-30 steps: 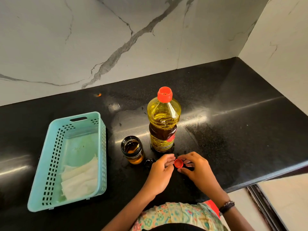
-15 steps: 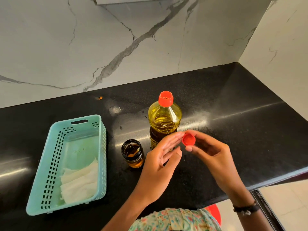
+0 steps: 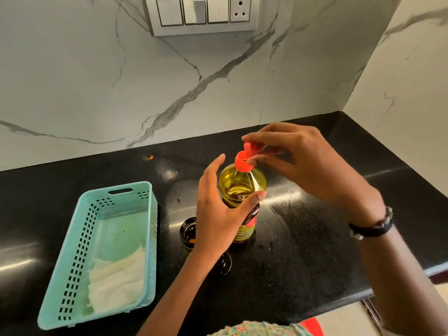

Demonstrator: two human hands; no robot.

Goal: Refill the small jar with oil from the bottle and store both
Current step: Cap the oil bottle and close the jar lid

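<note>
The oil bottle (image 3: 238,187), clear plastic with yellow oil and a red spout top (image 3: 242,162), stands upright on the black counter (image 3: 315,226). My left hand (image 3: 218,214) curls around the bottle's left side, thumb across its front. Held in the fingertips of my right hand (image 3: 298,161), the small red cap (image 3: 251,147) sits right at the top of the spout. The small dark glass jar (image 3: 188,232) stands open left of the bottle, partly hidden behind my left wrist. A black lid (image 3: 224,263) lies on the counter near my left forearm.
A teal perforated plastic basket (image 3: 80,238) with folded white tissues (image 3: 118,284) lies on the counter's left part. Marble walls close the back and right; a switch panel (image 3: 203,14) is on the back wall. The counter's front edge (image 3: 363,293) runs at lower right.
Both hands rose from the counter's front to the bottle. My right hand carried the red cap up to the spout, and my left hand closed around the bottle. The camera tilted up.
</note>
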